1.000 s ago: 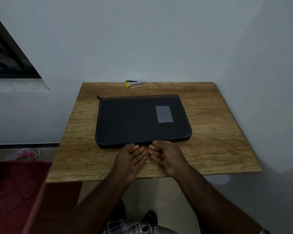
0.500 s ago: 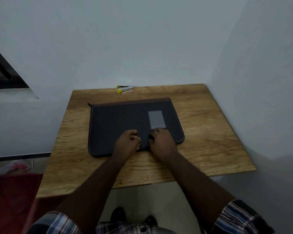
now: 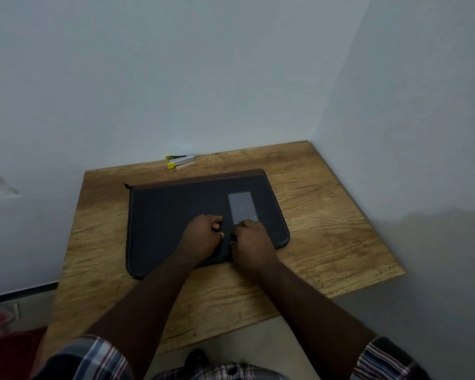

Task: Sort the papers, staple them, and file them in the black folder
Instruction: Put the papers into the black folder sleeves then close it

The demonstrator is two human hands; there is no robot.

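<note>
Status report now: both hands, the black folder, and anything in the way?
Left hand and right hand curled on top of the black folder. Folder closed, flat on wooden table. No papers visible. Stapler at far edge, clear of hands.

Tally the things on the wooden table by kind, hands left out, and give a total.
Black folder: 1
Stapler, yellow and silver: 1
Loose papers: 0 in view
Total: 2 on the table

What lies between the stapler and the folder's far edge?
Only bare wooden table, seen in the head view: the stapler sits by the wall, apart from the closed black folder.
</note>
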